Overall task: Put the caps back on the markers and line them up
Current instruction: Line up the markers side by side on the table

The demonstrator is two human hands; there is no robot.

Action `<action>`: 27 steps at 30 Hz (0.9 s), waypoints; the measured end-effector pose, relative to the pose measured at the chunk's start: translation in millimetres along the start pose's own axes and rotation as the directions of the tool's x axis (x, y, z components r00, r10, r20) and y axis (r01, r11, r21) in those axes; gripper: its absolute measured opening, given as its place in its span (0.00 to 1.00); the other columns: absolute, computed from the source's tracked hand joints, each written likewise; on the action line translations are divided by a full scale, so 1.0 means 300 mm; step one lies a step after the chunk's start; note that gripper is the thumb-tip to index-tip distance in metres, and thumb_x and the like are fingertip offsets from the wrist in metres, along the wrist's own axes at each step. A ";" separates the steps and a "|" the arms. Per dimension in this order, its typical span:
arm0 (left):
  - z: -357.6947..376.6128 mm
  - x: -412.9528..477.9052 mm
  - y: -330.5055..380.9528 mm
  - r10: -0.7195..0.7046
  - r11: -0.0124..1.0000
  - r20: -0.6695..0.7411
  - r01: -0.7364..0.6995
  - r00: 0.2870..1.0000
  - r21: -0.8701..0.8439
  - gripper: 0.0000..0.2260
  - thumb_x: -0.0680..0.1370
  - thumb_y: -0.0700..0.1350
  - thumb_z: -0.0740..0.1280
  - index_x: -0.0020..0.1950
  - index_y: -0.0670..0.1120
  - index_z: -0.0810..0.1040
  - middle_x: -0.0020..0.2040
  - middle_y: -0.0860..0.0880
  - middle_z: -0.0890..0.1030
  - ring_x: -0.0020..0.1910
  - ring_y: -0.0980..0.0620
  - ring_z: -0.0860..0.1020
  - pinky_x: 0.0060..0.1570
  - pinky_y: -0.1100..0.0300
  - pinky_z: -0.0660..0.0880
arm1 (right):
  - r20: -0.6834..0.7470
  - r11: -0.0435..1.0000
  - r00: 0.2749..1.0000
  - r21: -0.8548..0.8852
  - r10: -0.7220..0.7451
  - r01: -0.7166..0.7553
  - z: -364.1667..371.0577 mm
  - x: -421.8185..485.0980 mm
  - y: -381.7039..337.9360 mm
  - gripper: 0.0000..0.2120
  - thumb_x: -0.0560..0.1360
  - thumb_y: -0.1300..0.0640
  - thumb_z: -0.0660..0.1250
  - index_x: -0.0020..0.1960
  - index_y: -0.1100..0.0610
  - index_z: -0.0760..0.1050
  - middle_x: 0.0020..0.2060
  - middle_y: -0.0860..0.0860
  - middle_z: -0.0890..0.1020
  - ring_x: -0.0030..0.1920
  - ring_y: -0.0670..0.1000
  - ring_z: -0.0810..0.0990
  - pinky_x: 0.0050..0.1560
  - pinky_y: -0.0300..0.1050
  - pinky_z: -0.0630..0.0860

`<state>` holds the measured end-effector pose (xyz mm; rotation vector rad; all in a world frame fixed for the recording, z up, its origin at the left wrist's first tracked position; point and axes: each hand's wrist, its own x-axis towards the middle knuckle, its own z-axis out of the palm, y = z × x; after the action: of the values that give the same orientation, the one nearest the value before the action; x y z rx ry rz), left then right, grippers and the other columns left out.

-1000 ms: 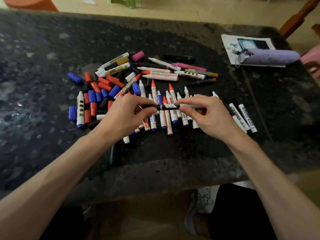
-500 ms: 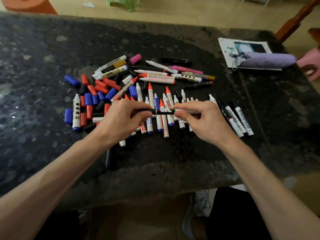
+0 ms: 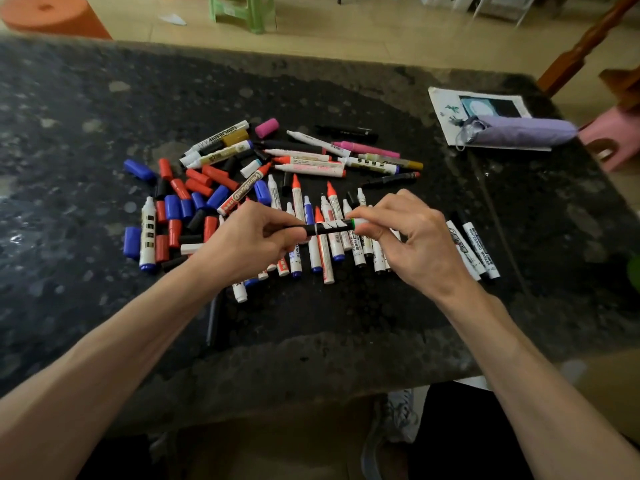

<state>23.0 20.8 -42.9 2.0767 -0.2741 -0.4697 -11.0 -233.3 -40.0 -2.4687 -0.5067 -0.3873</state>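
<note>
Fingers (image 3: 277, 224) of left hand (image 3: 249, 244) and right hand (image 3: 415, 244) pinch opposite ends of a black marker (image 3: 327, 227).

"WHITEBOARD MARKER" on rightmost marker (image 3: 481, 250)

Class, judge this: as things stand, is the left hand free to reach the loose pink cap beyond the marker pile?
Probably not yet: the left hand grips the black marker, which the right hand pinches too. The pink cap itself lies uncovered, nothing over it.

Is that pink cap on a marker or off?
Off. The pink cap lies by itself on the table, not fitted on any marker.
</note>
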 end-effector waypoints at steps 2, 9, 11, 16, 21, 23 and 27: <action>-0.035 -0.003 -0.013 -0.057 0.998 -0.026 0.058 0.998 0.025 0.09 0.83 0.46 0.66 0.44 0.53 0.83 0.33 0.52 0.80 0.31 0.58 0.75 0.34 0.66 0.74 | -0.050 0.999 0.998 -0.004 0.038 -0.038 -0.047 0.005 0.035 0.11 0.78 0.63 0.73 0.59 0.57 0.85 0.44 0.51 0.82 0.46 0.52 0.74 0.49 0.46 0.73; -0.030 -0.028 -0.074 0.141 0.931 -0.089 -0.101 0.986 0.349 0.09 0.78 0.48 0.73 0.58 0.55 0.84 0.52 0.58 0.83 0.52 0.60 0.80 0.57 0.57 0.77 | -0.126 0.912 0.904 0.102 0.408 -0.398 -0.121 0.012 0.109 0.08 0.82 0.55 0.70 0.59 0.50 0.84 0.51 0.44 0.85 0.54 0.41 0.82 0.60 0.43 0.78; -0.018 -0.017 -0.086 0.241 0.881 -0.142 -0.155 0.960 0.447 0.12 0.78 0.47 0.74 0.60 0.55 0.84 0.58 0.55 0.81 0.58 0.54 0.76 0.61 0.57 0.71 | -0.123 0.892 0.887 0.148 0.445 -0.427 -0.097 0.023 0.097 0.07 0.82 0.55 0.70 0.58 0.51 0.83 0.50 0.44 0.85 0.52 0.39 0.82 0.56 0.38 0.78; 0.000 0.005 -0.091 0.272 0.796 -0.212 -0.095 0.939 0.598 0.19 0.77 0.43 0.73 0.67 0.55 0.81 0.63 0.53 0.78 0.64 0.47 0.71 0.67 0.50 0.69 | 0.053 0.799 0.852 0.323 0.520 -0.508 -0.001 0.035 0.010 0.09 0.82 0.56 0.70 0.61 0.49 0.81 0.49 0.45 0.86 0.49 0.42 0.85 0.55 0.40 0.80; 0.015 -0.002 -0.018 0.072 0.997 -0.203 -0.071 0.977 0.015 0.13 0.83 0.53 0.65 0.64 0.52 0.83 0.53 0.57 0.85 0.53 0.61 0.81 0.54 0.59 0.78 | 0.241 0.637 0.802 0.502 0.547 -0.585 0.086 0.061 -0.123 0.05 0.81 0.50 0.71 0.55 0.49 0.83 0.46 0.44 0.88 0.49 0.41 0.86 0.55 0.42 0.81; 0.031 -0.006 -0.001 0.022 0.992 -0.169 -0.042 0.985 -0.117 0.14 0.83 0.56 0.63 0.56 0.50 0.85 0.48 0.51 0.87 0.50 0.54 0.84 0.52 0.52 0.81 | 0.287 0.674 0.828 0.482 0.482 -0.560 0.133 0.069 -0.165 0.07 0.81 0.49 0.71 0.56 0.48 0.84 0.48 0.42 0.87 0.52 0.40 0.85 0.56 0.42 0.81; 0.018 -0.006 -0.012 -0.063 0.966 -0.240 -0.001 0.969 -0.257 0.11 0.83 0.52 0.65 0.51 0.49 0.85 0.47 0.48 0.87 0.50 0.47 0.85 0.58 0.44 0.81 | 0.346 0.711 0.836 0.444 0.425 -0.545 0.180 0.112 -0.180 0.10 0.81 0.48 0.70 0.58 0.49 0.86 0.48 0.42 0.88 0.51 0.39 0.84 0.55 0.40 0.81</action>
<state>19.1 19.3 -48.1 1.8635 -0.0304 -0.2462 3.7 -151.1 -43.6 -1.9907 -0.0038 0.2310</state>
